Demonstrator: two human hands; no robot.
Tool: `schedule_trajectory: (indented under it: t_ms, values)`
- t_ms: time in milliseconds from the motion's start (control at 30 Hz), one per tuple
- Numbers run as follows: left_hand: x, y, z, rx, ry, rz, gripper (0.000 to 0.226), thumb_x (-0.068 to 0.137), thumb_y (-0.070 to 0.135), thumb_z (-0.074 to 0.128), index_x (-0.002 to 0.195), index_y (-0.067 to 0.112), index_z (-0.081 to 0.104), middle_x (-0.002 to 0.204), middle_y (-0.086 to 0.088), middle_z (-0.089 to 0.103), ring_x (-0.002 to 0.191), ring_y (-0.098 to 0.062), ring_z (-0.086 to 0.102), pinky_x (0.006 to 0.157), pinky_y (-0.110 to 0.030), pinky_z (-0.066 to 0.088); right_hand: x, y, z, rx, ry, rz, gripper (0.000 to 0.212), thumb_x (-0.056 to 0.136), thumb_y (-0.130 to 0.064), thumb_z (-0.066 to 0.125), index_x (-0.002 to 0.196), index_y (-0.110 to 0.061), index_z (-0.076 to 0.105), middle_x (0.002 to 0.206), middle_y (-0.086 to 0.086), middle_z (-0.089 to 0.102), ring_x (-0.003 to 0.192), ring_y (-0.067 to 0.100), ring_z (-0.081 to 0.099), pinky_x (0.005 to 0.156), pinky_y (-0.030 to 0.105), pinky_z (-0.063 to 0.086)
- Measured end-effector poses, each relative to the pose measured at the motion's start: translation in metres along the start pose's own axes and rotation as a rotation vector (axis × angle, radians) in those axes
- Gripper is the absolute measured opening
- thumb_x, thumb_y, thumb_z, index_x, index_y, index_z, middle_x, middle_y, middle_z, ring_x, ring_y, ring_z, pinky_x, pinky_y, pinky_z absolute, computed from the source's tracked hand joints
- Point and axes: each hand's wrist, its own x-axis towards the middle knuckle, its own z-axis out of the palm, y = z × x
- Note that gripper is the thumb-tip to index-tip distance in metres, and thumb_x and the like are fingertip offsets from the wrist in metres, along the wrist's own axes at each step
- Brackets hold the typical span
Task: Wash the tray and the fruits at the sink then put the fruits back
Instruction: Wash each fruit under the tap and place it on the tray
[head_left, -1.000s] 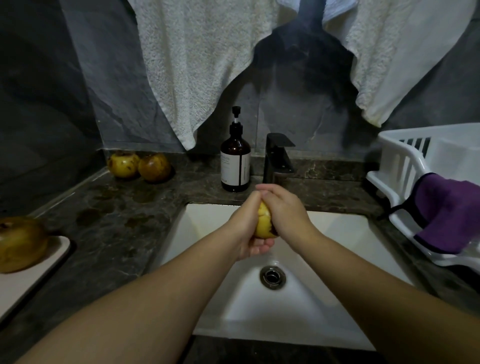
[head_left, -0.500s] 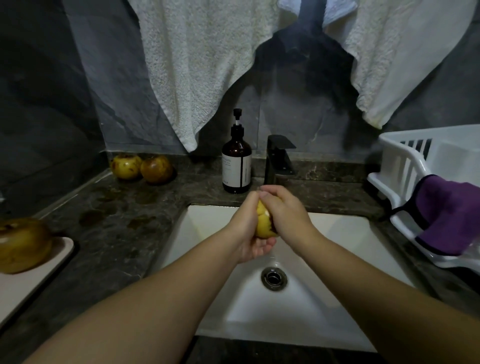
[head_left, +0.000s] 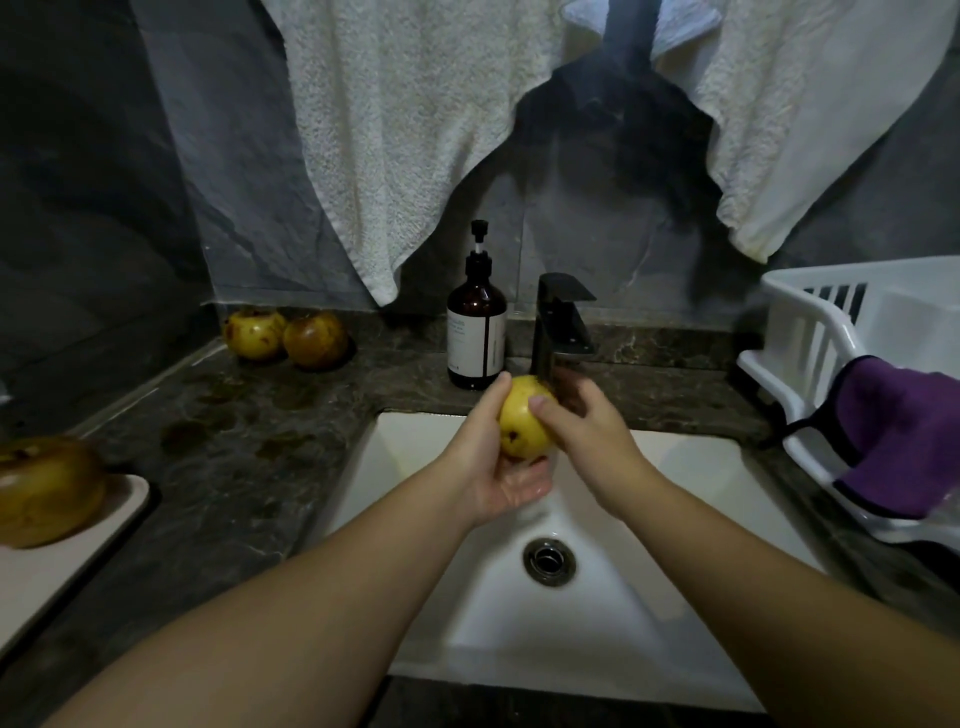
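The yellow apple (head_left: 523, 418) sits over the sink (head_left: 415, 441), just below the faucet (head_left: 561, 322). The left hand (head_left: 498, 467) cradles it from beneath; the right hand (head_left: 587, 436) pinches its side. The tray (head_left: 78, 561) lies at nine o'clock on the worktop (head_left: 249, 441), nearer the left hand.

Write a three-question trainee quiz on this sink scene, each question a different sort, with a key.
1. True or false: the yellow fruit is held over the white sink by both hands.
2. Multiple choice: what hangs over the rim of the white dish rack? A) a purple cloth B) a white towel C) a sponge
3. Fill in: besides the held one, ___ fruits stand together at the back left of the counter, and one more rests on the tray.

Key: 1. True: the left hand cups it, the right hand grips it beside the black faucet. 2. A, the purple cloth. 3. Two.
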Motion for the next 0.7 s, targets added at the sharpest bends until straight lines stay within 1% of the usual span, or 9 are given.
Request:
schedule_trajectory:
  t_ms: [67,133,200,367,433,533,600,667,700]
  values:
    - [0.002,-0.001,0.002,0.006,0.009,-0.013,0.062,0.083,0.062,0.075,0.108,0.006,0.07,0.076,-0.013,0.075,0.073,-0.025,0.074,0.066,-0.037,0.065,0.004,0.003,-0.008,0.069,0.033,0.016,0.031,0.097,-0.03,0.068,0.127,-0.022,0.064,0.125,0.004,0.066,0.116,0.021,0.063,0.101,0.044,0.053]
    - [0.004,-0.003,0.004,-0.002,-0.015,-0.01,0.054,0.085,0.055,0.076,0.112,0.008,0.07,0.087,-0.016,0.075,0.09,-0.028,0.073,0.079,-0.039,0.064,0.004,0.005,-0.01,0.084,-0.013,0.017,0.013,0.1,-0.027,0.062,0.111,-0.025,0.07,0.117,0.002,0.068,0.114,0.026,0.063,0.096,0.044,0.054]
    - [0.005,-0.003,0.002,0.021,-0.045,-0.015,0.055,0.085,0.053,0.077,0.119,0.01,0.07,0.103,-0.018,0.074,0.105,-0.03,0.073,0.09,-0.04,0.062,0.002,0.004,-0.006,0.09,-0.096,0.041,0.016,0.1,-0.033,0.06,0.114,-0.029,0.068,0.119,0.0,0.067,0.112,0.022,0.063,0.09,0.036,0.053]
    - [0.004,-0.004,0.001,-0.016,-0.084,-0.016,0.057,0.085,0.055,0.078,0.118,0.008,0.071,0.1,-0.02,0.078,0.092,-0.033,0.078,0.085,-0.045,0.063,-0.004,-0.002,0.001,0.048,-0.108,0.081,0.033,0.099,-0.044,0.061,0.129,-0.033,0.061,0.13,0.002,0.06,0.112,0.016,0.061,0.089,0.034,0.053]
    - [0.004,-0.003,0.002,-0.052,-0.077,0.007,0.063,0.087,0.057,0.075,0.125,0.009,0.068,0.106,-0.02,0.078,0.095,-0.033,0.078,0.083,-0.044,0.065,-0.004,0.001,0.006,-0.142,-0.074,-0.041,0.041,0.098,-0.044,0.062,0.138,-0.038,0.053,0.133,-0.004,0.051,0.114,0.013,0.055,0.088,0.029,0.047]
    - [0.002,-0.002,0.001,-0.02,-0.048,-0.024,0.069,0.083,0.06,0.077,0.127,0.009,0.068,0.114,-0.013,0.076,0.108,-0.028,0.075,0.091,-0.04,0.062,0.0,0.004,0.007,-0.373,-0.097,-0.199,0.044,0.101,-0.04,0.057,0.144,-0.041,0.047,0.135,-0.004,0.043,0.116,0.01,0.048,0.087,0.023,0.041]
    - [0.0,-0.002,0.0,0.061,-0.019,-0.05,0.066,0.079,0.06,0.081,0.12,0.009,0.069,0.105,-0.012,0.072,0.103,-0.025,0.073,0.085,-0.034,0.061,0.001,0.002,-0.002,-0.25,-0.174,-0.177,0.037,0.1,-0.038,0.055,0.137,-0.038,0.052,0.137,0.002,0.051,0.118,0.015,0.052,0.088,0.025,0.044]
    - [-0.002,-0.001,0.0,0.142,-0.03,-0.072,0.063,0.077,0.057,0.081,0.116,0.009,0.068,0.098,-0.013,0.068,0.088,-0.025,0.07,0.072,-0.031,0.062,0.002,0.001,-0.012,-0.05,-0.225,-0.076,0.038,0.089,-0.04,0.053,0.125,-0.031,0.061,0.128,0.003,0.061,0.113,0.018,0.059,0.087,0.027,0.048]
    - [-0.003,-0.003,0.002,0.167,-0.042,-0.083,0.065,0.076,0.055,0.081,0.119,0.008,0.067,0.1,-0.014,0.068,0.085,-0.026,0.07,0.071,-0.032,0.063,0.002,0.001,-0.015,-0.009,-0.226,-0.032,0.035,0.088,-0.04,0.052,0.119,-0.029,0.066,0.123,0.001,0.064,0.112,0.019,0.061,0.087,0.03,0.05]
